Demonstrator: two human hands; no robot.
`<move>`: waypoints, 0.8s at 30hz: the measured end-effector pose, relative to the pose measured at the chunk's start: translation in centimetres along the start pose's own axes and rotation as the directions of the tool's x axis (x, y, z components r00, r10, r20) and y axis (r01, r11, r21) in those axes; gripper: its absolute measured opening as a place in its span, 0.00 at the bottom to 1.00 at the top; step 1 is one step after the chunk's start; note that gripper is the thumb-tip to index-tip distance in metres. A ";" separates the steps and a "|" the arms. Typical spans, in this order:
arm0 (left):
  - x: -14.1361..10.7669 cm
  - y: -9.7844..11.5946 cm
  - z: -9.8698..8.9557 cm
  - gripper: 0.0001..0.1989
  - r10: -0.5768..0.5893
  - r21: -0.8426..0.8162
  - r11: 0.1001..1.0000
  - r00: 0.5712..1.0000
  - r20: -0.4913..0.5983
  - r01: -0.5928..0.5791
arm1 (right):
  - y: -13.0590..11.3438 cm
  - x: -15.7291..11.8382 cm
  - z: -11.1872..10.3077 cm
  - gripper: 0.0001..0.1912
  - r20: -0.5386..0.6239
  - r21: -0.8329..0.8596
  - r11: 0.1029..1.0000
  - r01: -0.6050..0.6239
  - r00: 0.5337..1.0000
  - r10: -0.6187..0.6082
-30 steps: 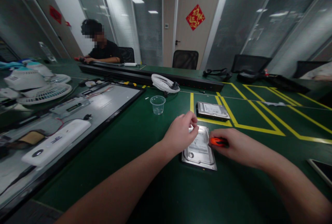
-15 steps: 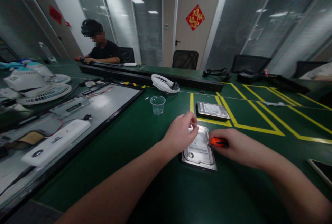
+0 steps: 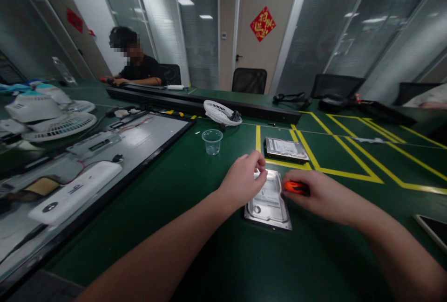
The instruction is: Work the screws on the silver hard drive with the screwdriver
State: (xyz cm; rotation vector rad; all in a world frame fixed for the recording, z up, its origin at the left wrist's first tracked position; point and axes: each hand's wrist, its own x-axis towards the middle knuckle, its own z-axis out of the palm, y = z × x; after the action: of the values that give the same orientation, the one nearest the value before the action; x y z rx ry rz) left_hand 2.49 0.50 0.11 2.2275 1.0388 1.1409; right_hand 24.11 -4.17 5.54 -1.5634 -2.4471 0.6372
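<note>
A silver hard drive (image 3: 268, 206) lies flat on the green table in front of me, its label side up. Over its far left part is my left hand (image 3: 247, 174), fingers curled and thumb close to them; what the fingertips may pinch is hidden. My right hand (image 3: 310, 195) is closed round the orange-and-black handle of a screwdriver (image 3: 296, 188) at the drive's right edge. The screwdriver's shaft and tip cannot be made out. Just beyond my hands, a second hard drive (image 3: 287, 148) rests on the table near yellow tape.
A clear plastic cup (image 3: 212, 141) and a white fan part (image 3: 221, 113) stand beyond my left hand. To the left lies a large panel (image 3: 153, 136) carrying a white power strip (image 3: 77, 192). Across the table, a person (image 3: 139, 69) sits behind a long black bar (image 3: 244, 107).
My right hand and the screwdriver have shifted slightly up and to the right, with the handle turned a little. My left hand and the hard drive stay in place.
</note>
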 end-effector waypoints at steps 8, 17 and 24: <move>-0.1 -0.1 -0.1 0.06 -0.012 0.010 1.000 1.000 0.008 0.012 | 0.5 -0.8 -1.1 0.15 -0.486 0.395 0.905 0.159 0.872 0.059; -0.2 -0.5 0.0 0.06 -0.001 0.006 1.000 1.000 0.003 0.001 | 0.1 -1.0 -1.0 0.14 -0.702 0.617 0.669 0.415 0.674 0.229; -0.1 -0.3 0.0 0.07 -0.007 -0.005 1.000 1.000 0.003 0.007 | 0.6 -0.9 -0.5 0.12 -0.621 0.606 0.698 0.382 0.775 0.116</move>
State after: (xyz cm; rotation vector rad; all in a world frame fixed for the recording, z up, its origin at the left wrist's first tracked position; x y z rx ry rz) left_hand 2.32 0.59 -0.14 2.2197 1.0409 1.1352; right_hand 25.17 -4.58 5.81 -1.0051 -1.5069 0.7526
